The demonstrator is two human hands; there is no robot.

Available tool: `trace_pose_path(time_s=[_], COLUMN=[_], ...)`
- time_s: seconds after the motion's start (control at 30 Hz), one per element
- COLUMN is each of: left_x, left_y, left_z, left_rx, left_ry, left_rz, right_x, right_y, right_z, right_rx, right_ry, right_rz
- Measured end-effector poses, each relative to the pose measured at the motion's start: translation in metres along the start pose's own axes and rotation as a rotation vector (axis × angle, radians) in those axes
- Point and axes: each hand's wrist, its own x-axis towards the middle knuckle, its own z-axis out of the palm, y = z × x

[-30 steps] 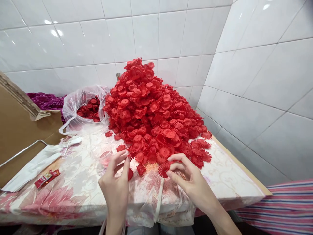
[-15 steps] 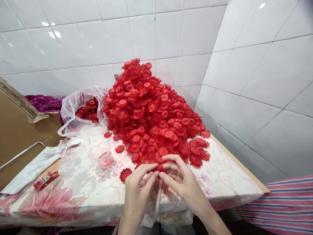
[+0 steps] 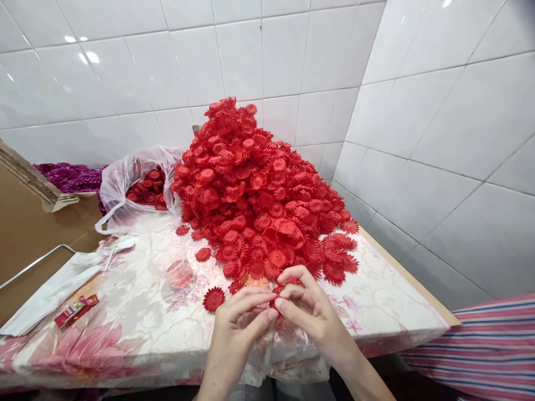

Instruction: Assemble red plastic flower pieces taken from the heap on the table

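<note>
Fingertips of my left hand (image 3: 234, 334) and right hand (image 3: 318, 318) meet, curled inward, pinching one red flower piece (image 3: 278, 291) between them.

One flower pile (image 3: 259, 195), one bag (image 3: 119, 186), one cup (image 3: 173, 266)

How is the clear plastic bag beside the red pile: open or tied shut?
Open. The plastic bag gapes at its mouth, and red pieces show inside.
</note>
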Motion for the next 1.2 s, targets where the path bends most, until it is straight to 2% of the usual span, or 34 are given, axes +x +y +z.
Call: trace_pose_path(time_s=[0.17,0.3,0.4,0.5,0.63,0.77,0.9,0.97,1.1,1.2], left_x=[-0.002,-0.003,-0.003,-0.004,-0.005,-0.007,-0.01,-0.011,-0.01,-0.008], left_y=[0.002,0.004,0.005,0.005,0.007,0.009,0.009,0.008,0.005,0.004], left_z=[0.003,0.005,0.006,0.007,0.008,0.008,0.007,0.006,0.004,0.005], left_rx=[0.01,0.058,0.018,-0.164,-0.246,-0.137,0.066,0.121,0.101,0.085], left_ry=[0.026,0.097,0.123,0.137,0.197,0.205,0.246,0.211,0.101,0.075], left_rz=[0.006,0.019,0.011,-0.11,-0.162,-0.108,0.06,0.092,0.058,0.045], right_x=[0.002,0.002,-0.001,-0.004,-0.009,-0.01,-0.008,-0.007,-0.005,-0.003], right_y=[0.005,0.003,0.0,-0.003,-0.008,-0.012,-0.011,-0.008,0.0,0.005], right_z=[-0.002,-0.003,-0.003,-0.002,0.003,0.007,0.007,0.006,0.003,0.0], right_rx=[0.114,0.108,0.008,-0.071,-0.057,-0.094,-0.05,0.043,0.195,0.235], right_ry=[-0.069,-0.14,-0.094,-0.034,-0.025,-0.007,0.017,0.001,-0.065,-0.093], right_rz=[0.031,0.033,0.037,0.004,0.001,0.008,-0.015,-0.015,-0.009,-0.015])
